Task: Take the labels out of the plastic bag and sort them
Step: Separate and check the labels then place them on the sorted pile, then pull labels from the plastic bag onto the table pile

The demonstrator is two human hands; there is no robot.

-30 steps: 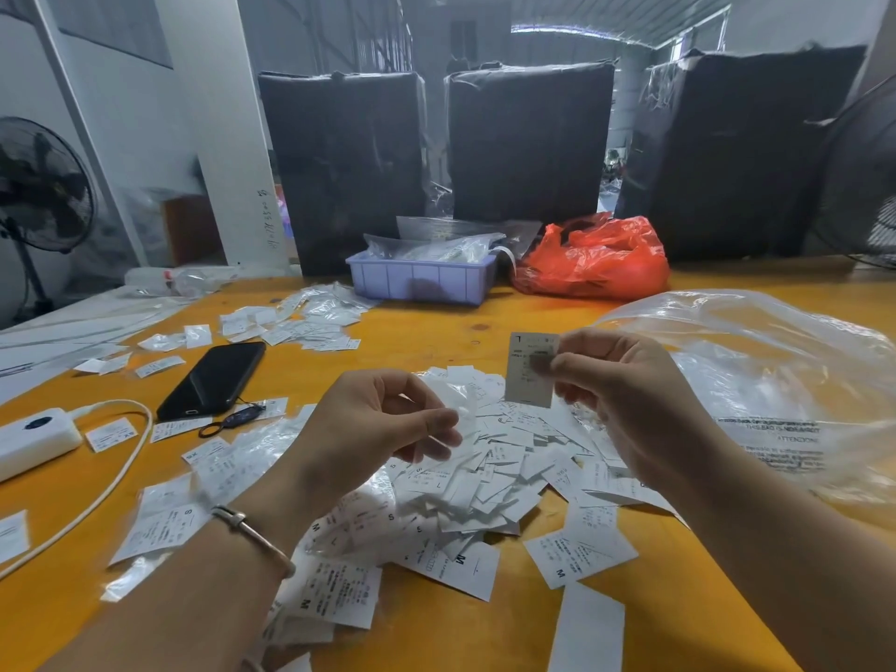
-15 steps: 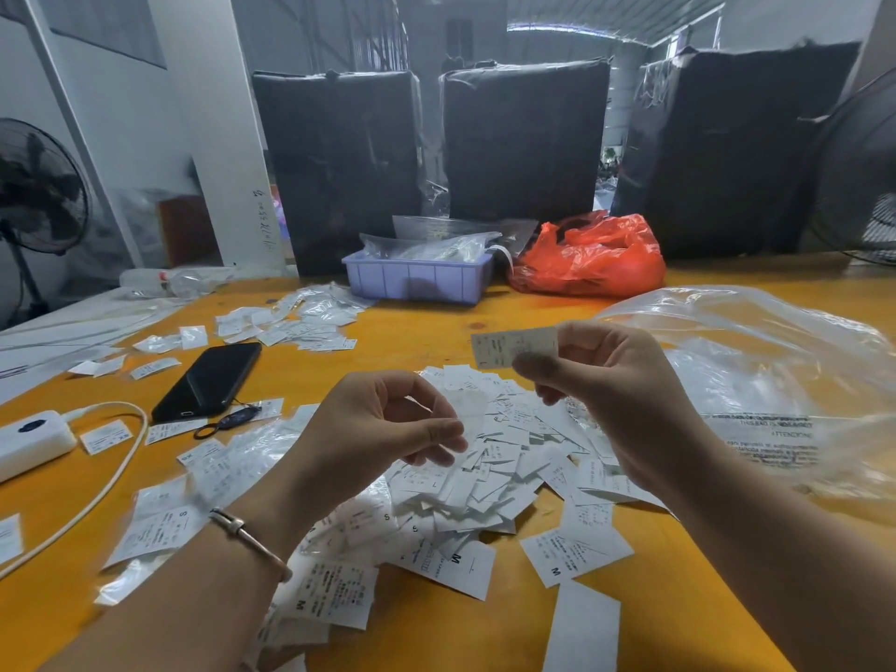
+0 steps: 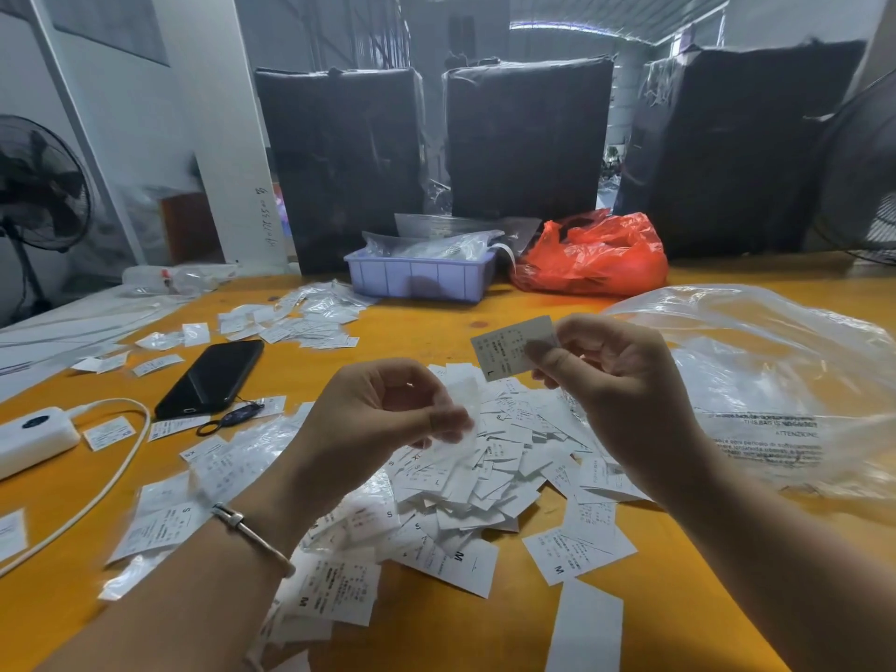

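Observation:
My right hand (image 3: pixel 625 385) pinches one white label (image 3: pixel 509 349) by its right end, above the table; the label lies sideways and shows small print and an "L". My left hand (image 3: pixel 383 419) hovers over the pile with its fingers curled, pinching a small clear plastic sleeve (image 3: pixel 463 421) that looks blurred. Below both hands, a heap of loose white labels (image 3: pixel 489 472) marked S, M, L and XL spreads over the yellow table (image 3: pixel 426 332). A large clear plastic bag (image 3: pixel 776 380) with printed warnings lies to the right of my right hand.
A black phone (image 3: pixel 211 378), a white power bank (image 3: pixel 34 436) with its cable and scattered labels in sleeves (image 3: pixel 300 317) lie to the left. At the back stand a purple tray (image 3: pixel 417 281), a red plastic bag (image 3: pixel 591 257) and black wrapped bales (image 3: pixel 528 138).
My right hand has turned the label from upright to sideways, so its printed face with the "L" shows. My left hand has stayed over the pile.

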